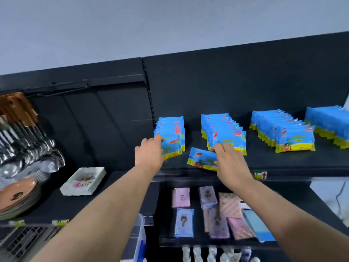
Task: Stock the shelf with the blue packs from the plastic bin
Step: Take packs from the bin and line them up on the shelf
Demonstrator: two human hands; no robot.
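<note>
Blue packs with yellow bottom edges stand in rows on a black shelf [283,167]. My left hand [149,154] rests against the front of the leftmost row [171,133], its fingers on the front pack. My right hand [229,159] grips a single blue pack [201,158], tilted and lying between the leftmost row and the second row [224,132]. Two more rows stand to the right, a third row [283,129] and a fourth row [328,121]. A corner of the clear plastic bin [138,239] shows at the bottom, between my arms.
Pastel packets [217,210] lie on the lower shelf under my right arm. To the left sit a white square dish [83,181], stacked plates [17,197] and hanging metal spoons [28,146]. A price label [260,175] is fixed to the shelf edge.
</note>
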